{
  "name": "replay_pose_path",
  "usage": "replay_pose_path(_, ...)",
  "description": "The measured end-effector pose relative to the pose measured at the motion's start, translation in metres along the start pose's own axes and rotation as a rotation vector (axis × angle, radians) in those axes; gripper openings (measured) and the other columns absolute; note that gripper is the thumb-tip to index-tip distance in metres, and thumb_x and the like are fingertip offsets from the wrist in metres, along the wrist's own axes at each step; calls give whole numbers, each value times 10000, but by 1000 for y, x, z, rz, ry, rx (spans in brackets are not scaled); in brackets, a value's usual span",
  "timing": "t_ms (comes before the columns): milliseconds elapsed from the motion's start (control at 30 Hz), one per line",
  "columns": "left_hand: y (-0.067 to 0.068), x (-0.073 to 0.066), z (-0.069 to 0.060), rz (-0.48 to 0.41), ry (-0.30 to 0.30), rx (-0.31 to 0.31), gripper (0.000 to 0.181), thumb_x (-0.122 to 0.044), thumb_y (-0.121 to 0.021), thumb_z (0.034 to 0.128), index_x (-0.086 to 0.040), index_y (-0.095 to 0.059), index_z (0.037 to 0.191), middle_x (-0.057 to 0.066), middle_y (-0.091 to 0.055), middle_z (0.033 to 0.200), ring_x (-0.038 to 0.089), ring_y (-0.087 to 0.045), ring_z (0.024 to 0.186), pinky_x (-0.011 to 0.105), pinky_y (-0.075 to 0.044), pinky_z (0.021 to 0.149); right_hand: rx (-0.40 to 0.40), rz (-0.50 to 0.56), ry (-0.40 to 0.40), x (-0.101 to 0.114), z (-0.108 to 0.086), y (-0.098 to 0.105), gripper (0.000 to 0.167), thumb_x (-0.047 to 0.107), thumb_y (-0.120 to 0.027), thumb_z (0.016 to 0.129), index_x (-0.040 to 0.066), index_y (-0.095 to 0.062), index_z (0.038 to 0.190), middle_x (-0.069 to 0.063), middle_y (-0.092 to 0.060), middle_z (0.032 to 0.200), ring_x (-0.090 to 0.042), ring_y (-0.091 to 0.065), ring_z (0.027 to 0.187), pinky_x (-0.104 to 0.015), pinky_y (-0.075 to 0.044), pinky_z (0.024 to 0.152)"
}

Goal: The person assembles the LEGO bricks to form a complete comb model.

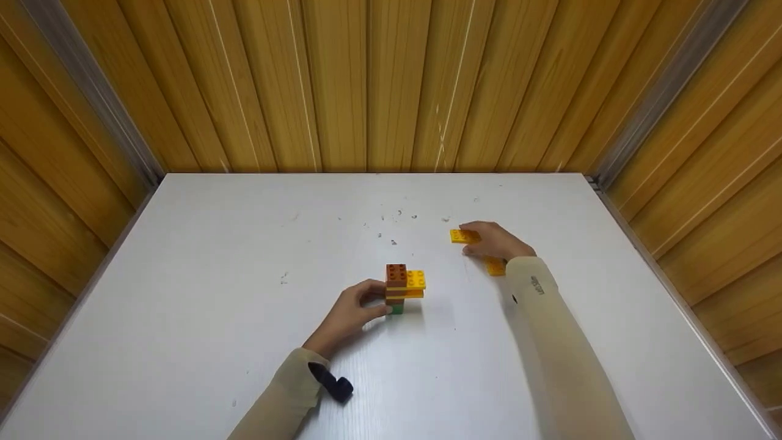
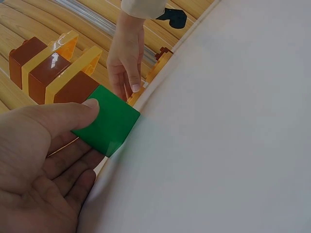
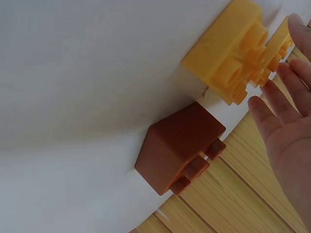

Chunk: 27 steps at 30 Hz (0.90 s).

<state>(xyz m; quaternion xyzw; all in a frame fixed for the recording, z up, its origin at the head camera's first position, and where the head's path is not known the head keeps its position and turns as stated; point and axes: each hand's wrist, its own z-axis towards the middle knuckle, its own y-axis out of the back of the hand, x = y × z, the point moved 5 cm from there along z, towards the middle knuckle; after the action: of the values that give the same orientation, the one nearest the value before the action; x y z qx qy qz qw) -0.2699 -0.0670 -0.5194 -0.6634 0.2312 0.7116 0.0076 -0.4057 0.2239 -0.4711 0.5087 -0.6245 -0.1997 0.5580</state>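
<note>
My left hand (image 1: 351,315) grips a stack of toy building bricks (image 1: 396,275) low down. In the left wrist view the thumb presses the green bottom brick (image 2: 108,121), with brown bricks (image 2: 48,73) and yellow plates layered above it. Those yellow plates (image 1: 416,280) jut out to the right of the stack. Farther back, my right hand (image 1: 495,240) is spread around a flat yellow brick (image 1: 457,236) lying on the table, its fingers rather straight. Whether they touch that brick is unclear.
A second yellow brick (image 1: 495,266) lies by the right wrist. Close to it stands a brown brick (image 3: 180,145), hidden from the head view by the forearm. The white table (image 1: 214,293) is bounded by wood-patterned panels (image 1: 391,85) at the back and sides.
</note>
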Motion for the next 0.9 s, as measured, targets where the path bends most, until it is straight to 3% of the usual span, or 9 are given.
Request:
replay_pose_path(200,0,0,0,14,1,-2,388,-175,-738,840,-169,-617,1208,0,-666,1168,170,-609,1107,389,-446,1038,-13,17,-5,-1,0,-1,578,228,-655,917,132,-432,1442,-115,-373,1525,-332,-289,1424,-548,-207,1169)
replay_pose_path(500,0,-2,-1,18,2,-5,379,-162,-735,841,-165,-619,1202,2,-664,1167,169,-610,1101,385,-455,1030,-47,3,40,1,-1,-4,475,173,-673,902,104,-539,1352,-110,-511,1394,-294,-450,1297,-494,-315,1138)
replay_pose_path(900,0,-2,-1,-10,-2,-2,392,-179,-738,842,-152,-612,1212,14,-656,1191,175,-606,1115,381,-462,1020,-69,-26,161,9,1,-9,401,116,-675,892,37,-601,1279,-129,-573,1271,-290,-508,1203,-471,-386,1088)
